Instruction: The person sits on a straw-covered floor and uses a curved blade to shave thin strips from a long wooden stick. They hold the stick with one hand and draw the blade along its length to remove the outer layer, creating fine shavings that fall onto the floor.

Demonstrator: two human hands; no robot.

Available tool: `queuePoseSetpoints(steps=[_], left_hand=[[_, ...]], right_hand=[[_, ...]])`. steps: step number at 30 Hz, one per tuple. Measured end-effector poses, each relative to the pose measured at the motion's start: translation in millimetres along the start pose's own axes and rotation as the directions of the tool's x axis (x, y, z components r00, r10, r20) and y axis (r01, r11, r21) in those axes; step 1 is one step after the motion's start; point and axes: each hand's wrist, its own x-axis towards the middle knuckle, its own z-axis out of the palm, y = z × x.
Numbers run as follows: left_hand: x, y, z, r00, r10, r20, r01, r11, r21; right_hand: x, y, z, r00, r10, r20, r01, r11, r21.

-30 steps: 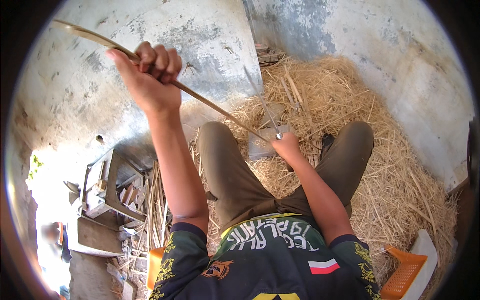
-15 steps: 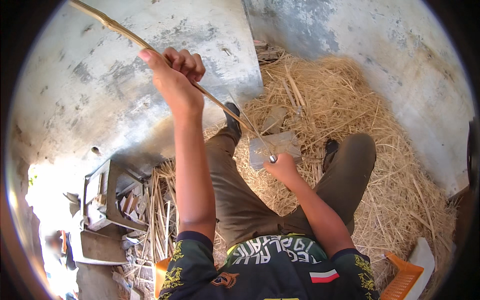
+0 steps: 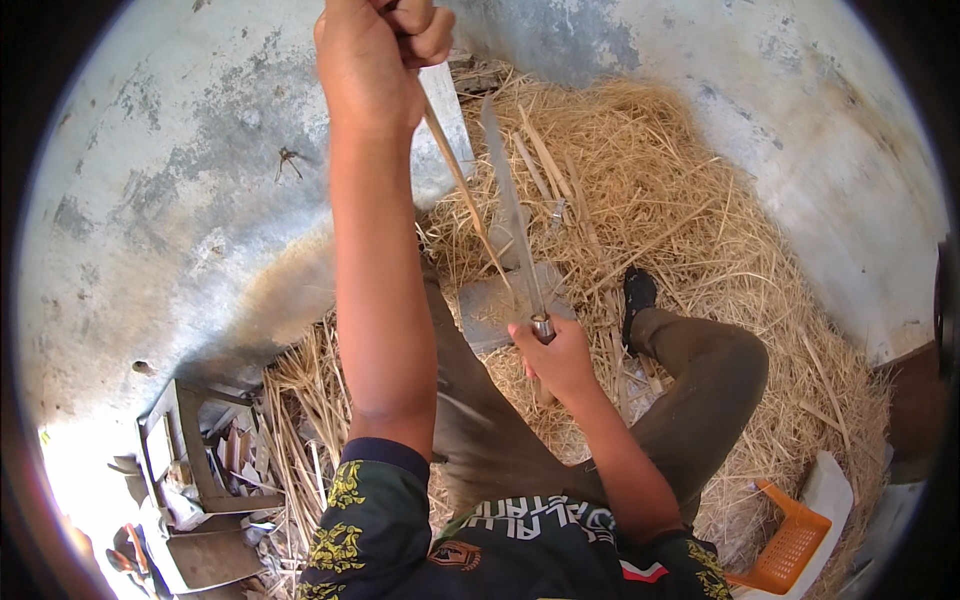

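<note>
My left hand (image 3: 385, 50) is raised at the top of the view, its fingers wrapped round a thin bamboo strip (image 3: 458, 180). From that hand the strip slants down toward the middle, its lower end near the blade. My right hand (image 3: 560, 358) grips a long knife (image 3: 512, 215) by its handle, just below a metal collar. Its blade points up and away from me, to the right of the strip. Beneath both lies a grey block (image 3: 484, 312) on the straw, between my legs. The upper part of the strip is out of the frame.
Shavings and straw (image 3: 640, 170) cover the floor ahead and to the right. A wooden frame (image 3: 190, 450) with scraps stands at the lower left, beside a bundle of strips (image 3: 300, 400). An orange plastic basket (image 3: 795, 540) lies at the lower right. Weathered walls (image 3: 220, 150) enclose the corner.
My left hand has risen toward the top edge with the strip, which now hangs more steeply. The knife has turned more upright and its blade shows broader. My right leg has swung outward.
</note>
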Motion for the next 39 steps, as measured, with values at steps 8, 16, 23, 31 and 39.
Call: queuePoseSetpoints(steps=[8, 16, 23, 31, 39], left_hand=[[-39.3, 13.0, 24.7, 0.989, 0.138, 0.057, -0.147, 0.966, 0.212], [-60.1, 41.3, 0.3, 0.986, 0.111, 0.125, -0.115, 0.993, 0.024], [-48.6, 32.8, -10.8, 0.992, -0.025, 0.123, 0.043, 0.988, -0.148], [-26.5, 41.7, -54.1, 0.96, 0.163, -0.23, -0.141, 0.984, 0.108], [-28.7, 39.3, -40.0, 0.94, 0.197, -0.279, -0.096, 0.936, 0.337]], right_hand=[[-0.5, 116.7, -2.4, 0.962, 0.209, -0.173, -0.243, 0.947, -0.209], [-14.2, 56.3, 10.3, 0.996, 0.007, -0.092, 0.013, 0.976, 0.218], [17.7, 151.0, 3.4, 0.951, 0.257, -0.169, -0.274, 0.958, -0.086], [13.5, 100.0, 5.8, 0.975, 0.018, -0.221, 0.006, 0.994, 0.11], [41.7, 169.5, -4.3, 0.958, 0.251, -0.14, -0.276, 0.941, -0.194]])
